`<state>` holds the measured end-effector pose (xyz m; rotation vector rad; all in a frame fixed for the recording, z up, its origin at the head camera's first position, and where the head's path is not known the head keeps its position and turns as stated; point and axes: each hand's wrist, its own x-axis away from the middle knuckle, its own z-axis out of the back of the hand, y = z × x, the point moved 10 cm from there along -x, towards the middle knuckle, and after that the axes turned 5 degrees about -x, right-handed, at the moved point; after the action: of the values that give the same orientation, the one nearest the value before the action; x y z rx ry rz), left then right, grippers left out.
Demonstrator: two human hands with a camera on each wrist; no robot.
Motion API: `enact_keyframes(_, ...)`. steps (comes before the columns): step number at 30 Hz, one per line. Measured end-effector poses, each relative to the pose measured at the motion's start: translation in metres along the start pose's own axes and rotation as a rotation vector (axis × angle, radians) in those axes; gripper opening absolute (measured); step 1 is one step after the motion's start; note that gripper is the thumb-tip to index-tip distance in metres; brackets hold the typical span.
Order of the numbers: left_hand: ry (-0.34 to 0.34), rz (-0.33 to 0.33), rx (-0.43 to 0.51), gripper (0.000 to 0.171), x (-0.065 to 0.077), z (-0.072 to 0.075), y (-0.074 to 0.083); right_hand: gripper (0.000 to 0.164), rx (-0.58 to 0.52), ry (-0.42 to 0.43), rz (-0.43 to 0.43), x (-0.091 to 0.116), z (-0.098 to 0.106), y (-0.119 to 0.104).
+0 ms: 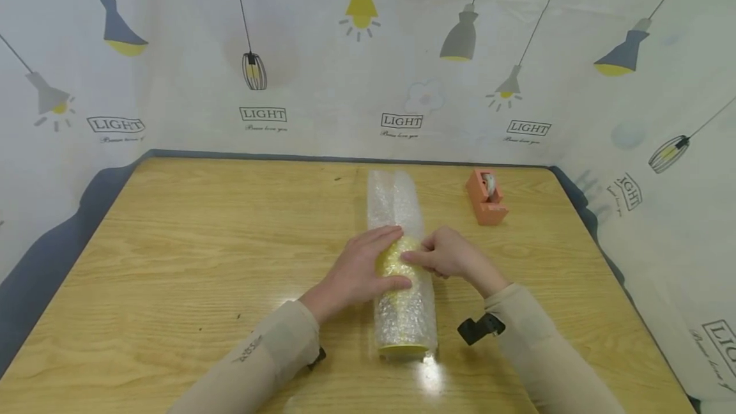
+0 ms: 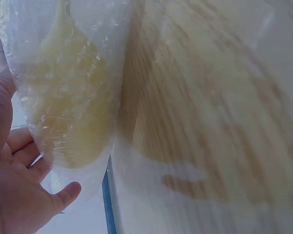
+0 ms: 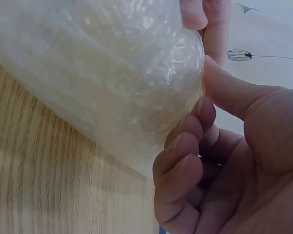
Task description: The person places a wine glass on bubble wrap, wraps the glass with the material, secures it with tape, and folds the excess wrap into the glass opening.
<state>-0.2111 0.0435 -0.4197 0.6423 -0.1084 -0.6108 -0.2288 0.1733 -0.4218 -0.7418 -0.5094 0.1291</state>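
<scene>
A yellow stemmed goblet (image 2: 71, 107) shows through clear bubble wrap (image 1: 397, 200) and lies on its side on the wooden table. Its round foot (image 1: 404, 350) points toward the person, and the spare wrap stretches away beyond the bowl. From the left, the left hand (image 1: 368, 264) rests on the wrapped bowl, thumb and fingers spread. On the other side the right hand (image 1: 451, 254) pinches the wrap between its thumb (image 3: 229, 90) and curled fingers. Their fingertips come close together over the bowl in the head view.
A coral-coloured tape dispenser (image 1: 486, 197) with a roll of tape stands at the table's back right. White cloth (image 1: 322, 82) printed with hanging lamps encloses the back and sides of the wooden table (image 1: 218, 241).
</scene>
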Motion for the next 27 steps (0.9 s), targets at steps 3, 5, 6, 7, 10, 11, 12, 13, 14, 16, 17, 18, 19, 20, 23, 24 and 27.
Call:
enact_keyframes(3,0.003,0.006,0.038,0.089,-0.0003,0.0005,-0.0022,0.054,0.005,0.009,-0.004,-0.0005,-0.0006,0.0005)
enact_keyframes(5,0.006,0.009,0.061,0.083,-0.0006,0.001,-0.0033,0.053,0.007,0.011,-0.001,-0.0006,-0.0012,0.0002)
enact_keyframes(6,0.011,0.006,0.072,0.079,-0.0006,0.0016,-0.0035,0.053,0.007,0.012,0.0,-0.0007,-0.0015,0.0001)
enact_keyframes(7,0.019,0.004,0.083,0.074,-0.0005,0.0026,-0.0035,0.052,0.002,0.013,0.0,-0.0007,-0.0017,0.0001)
enact_keyframes(10,0.043,-0.001,0.112,0.063,-0.0004,0.0048,-0.0037,0.051,-0.017,0.016,0.004,-0.0008,-0.0018,0.0004)
enact_keyframes(11,0.051,0.0,0.119,0.061,-0.0003,0.0053,-0.004,0.051,-0.023,0.02,0.004,-0.0008,-0.0015,0.0006)
enact_keyframes(12,0.061,-0.004,0.129,0.06,-0.0004,0.0058,-0.0039,0.051,-0.033,0.022,0.003,-0.0008,-0.0012,0.0009)
enact_keyframes(13,0.067,-0.002,0.135,0.06,-0.0005,0.0062,-0.004,0.051,-0.043,0.025,0.002,-0.0008,-0.0012,0.0015)
enact_keyframes(14,0.072,0.0,0.141,0.06,-0.0005,0.0062,-0.0042,0.051,-0.051,0.029,0.001,-0.0008,-0.0009,0.002)
enact_keyframes(16,0.077,0.003,0.146,0.058,-0.0006,0.0059,-0.0044,0.051,-0.061,0.034,-0.002,-0.0009,-0.001,0.0035)
enact_keyframes(17,0.078,0.005,0.146,0.057,-0.0007,0.0056,-0.0046,0.051,-0.065,0.035,-0.001,-0.001,-0.0012,0.0041)
enact_keyframes(18,0.077,0.006,0.145,0.056,-0.0009,0.0051,-0.0049,0.051,-0.07,0.037,-0.001,-0.0011,-0.0014,0.005)
enact_keyframes(19,0.076,0.006,0.145,0.054,-0.0008,0.0048,-0.0049,0.051,-0.075,0.038,-0.001,-0.0011,-0.0017,0.0056)
enact_keyframes(20,0.076,0.005,0.144,0.053,-0.0008,0.0044,-0.005,0.051,-0.086,0.039,-0.004,-0.0011,-0.0021,0.0067)
enact_keyframes(23,0.078,-0.004,0.147,0.051,-0.0008,0.0038,-0.0047,0.049,-0.129,0.036,-0.009,-0.0007,-0.0035,0.0088)
enact_keyframes(24,0.082,-0.008,0.152,0.051,-0.0009,0.0037,-0.0046,0.048,-0.151,0.035,-0.006,-0.0005,-0.004,0.009)
enact_keyframes(27,0.09,-0.012,0.166,0.05,-0.0009,0.0042,-0.0045,0.045,-0.21,0.029,0.009,-0.0001,-0.0045,0.0094)
